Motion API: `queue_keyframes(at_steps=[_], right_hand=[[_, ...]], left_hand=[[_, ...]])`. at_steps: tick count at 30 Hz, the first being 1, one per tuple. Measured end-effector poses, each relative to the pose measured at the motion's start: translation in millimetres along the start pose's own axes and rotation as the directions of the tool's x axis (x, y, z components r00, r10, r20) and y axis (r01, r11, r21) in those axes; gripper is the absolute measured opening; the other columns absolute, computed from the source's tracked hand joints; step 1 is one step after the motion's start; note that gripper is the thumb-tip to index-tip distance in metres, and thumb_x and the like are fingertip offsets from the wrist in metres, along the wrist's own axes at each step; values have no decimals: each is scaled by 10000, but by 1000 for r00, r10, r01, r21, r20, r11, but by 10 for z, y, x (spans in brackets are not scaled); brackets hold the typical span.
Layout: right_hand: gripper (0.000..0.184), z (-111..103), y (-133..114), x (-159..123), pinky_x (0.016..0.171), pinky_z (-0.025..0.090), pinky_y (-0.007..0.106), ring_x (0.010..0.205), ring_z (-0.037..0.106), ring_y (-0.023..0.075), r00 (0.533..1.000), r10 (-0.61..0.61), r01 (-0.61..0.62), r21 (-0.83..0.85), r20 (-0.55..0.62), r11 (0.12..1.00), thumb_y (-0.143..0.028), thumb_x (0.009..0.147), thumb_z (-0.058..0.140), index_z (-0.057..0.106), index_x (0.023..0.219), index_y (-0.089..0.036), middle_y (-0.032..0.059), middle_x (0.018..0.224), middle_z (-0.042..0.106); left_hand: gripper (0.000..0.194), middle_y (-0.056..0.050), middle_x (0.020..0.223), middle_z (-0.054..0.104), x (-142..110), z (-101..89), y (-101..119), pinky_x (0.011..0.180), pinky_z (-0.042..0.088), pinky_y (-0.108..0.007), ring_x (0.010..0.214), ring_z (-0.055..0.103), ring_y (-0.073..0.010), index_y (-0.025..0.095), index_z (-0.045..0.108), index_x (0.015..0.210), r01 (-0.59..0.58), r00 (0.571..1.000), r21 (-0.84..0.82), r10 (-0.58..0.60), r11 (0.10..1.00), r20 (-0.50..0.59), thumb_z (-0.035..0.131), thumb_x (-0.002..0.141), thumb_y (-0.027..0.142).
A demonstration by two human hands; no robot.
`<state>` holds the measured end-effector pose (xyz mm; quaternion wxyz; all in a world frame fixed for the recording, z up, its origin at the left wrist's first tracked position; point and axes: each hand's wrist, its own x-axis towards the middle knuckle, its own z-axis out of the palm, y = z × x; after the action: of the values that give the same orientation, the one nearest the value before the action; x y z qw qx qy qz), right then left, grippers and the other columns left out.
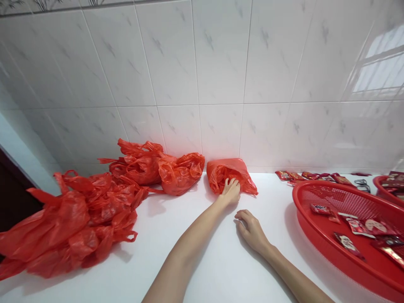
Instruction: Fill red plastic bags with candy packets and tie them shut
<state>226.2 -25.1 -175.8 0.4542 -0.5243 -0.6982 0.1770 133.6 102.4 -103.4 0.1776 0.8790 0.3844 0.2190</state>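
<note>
Against the wall, a red plastic bag (232, 165) lies on its side with its crumpled mouth facing me. My left hand (232, 191) reaches to that mouth, its fingers curled onto the thin plastic; the fingertips are partly lost in the folds. My right hand (251, 230) rests on the white tabletop just in front and to the right of the bag. Its fingers are loosely bent, thumb apart from them, with nothing held. Another red plastic bag (181, 174), bunched at the top, stands just left of the one I touch.
More tied red bags (78, 223) are heaped on the left. On the right stands a red mesh basket (331, 191) holding several snack packets (349, 245). Small packets (325, 177) line the wall behind it, and a second red basket (378, 183) shows at the right edge.
</note>
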Motion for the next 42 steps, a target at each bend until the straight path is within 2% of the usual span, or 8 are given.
queue_keyframes(at_steps=[9,14,21,27,30,33,38,42], right_hand=[[275,-48,7,56,747,544,397,769,675,251,960,250,-202,299,-130,933,-439,812,586,661,932,-203,84,908,713],[528,-128,-128,89,679,577,373,735,683,229,904,425,-295,661,-40,690,-703,744,691,668,909,-202,90,938,710],[599,-123,-490,-9,800,571,370,995,693,264,939,216,-343,795,269,500,-505,710,850,643,1205,-240,94,1200,696],[463,-153,-504,-20,731,528,340,797,649,239,946,308,-284,706,99,648,-524,652,869,709,902,-168,59,875,717],[444,-173,-536,-27,686,512,320,739,620,221,949,315,-237,646,-5,726,-547,658,855,693,838,-175,35,798,693],[419,-176,-577,-41,661,500,303,714,606,207,953,302,-229,610,-17,758,-548,689,837,674,785,-174,27,762,679],[493,-256,-506,4,673,516,314,744,642,217,922,387,-253,724,-21,642,-577,652,863,713,884,-168,59,837,722],[494,-369,-434,68,746,553,343,832,683,236,891,453,-231,831,-28,506,-547,621,897,724,916,-190,80,929,748]], left_hand=[[357,-137,1260,677,-283,-486,57,1010,486,-406,1155,631,-268,165,698,1150,-30,916,-522,-185,852,-355,640,799,198],[452,-82,1048,749,-771,-686,79,867,524,-346,1000,668,-244,166,760,984,-49,895,-946,-407,320,-184,810,534,156],[487,-75,1091,749,-1279,-514,45,812,536,-303,940,683,-217,189,768,1006,95,906,-995,-416,18,79,808,526,112],[360,-84,1095,727,-1428,-425,-127,885,531,-339,1044,673,-247,178,714,924,68,874,-995,-486,71,25,832,584,192],[443,-109,1122,721,-1537,-398,-59,848,545,-364,1040,690,-271,194,684,1056,196,886,-973,-448,123,121,833,698,408],[566,-114,1119,714,-1631,-337,34,824,542,-364,958,716,-261,208,643,1159,337,881,-921,-410,196,235,876,667,365],[752,-72,1018,731,-1647,-381,-30,781,515,-329,875,715,-234,230,608,1241,391,873,-889,-400,236,278,877,544,141],[434,-70,943,743,-1600,-522,-142,745,492,-293,785,685,-187,179,713,1034,287,902,-940,-381,182,202,834,625,254]])
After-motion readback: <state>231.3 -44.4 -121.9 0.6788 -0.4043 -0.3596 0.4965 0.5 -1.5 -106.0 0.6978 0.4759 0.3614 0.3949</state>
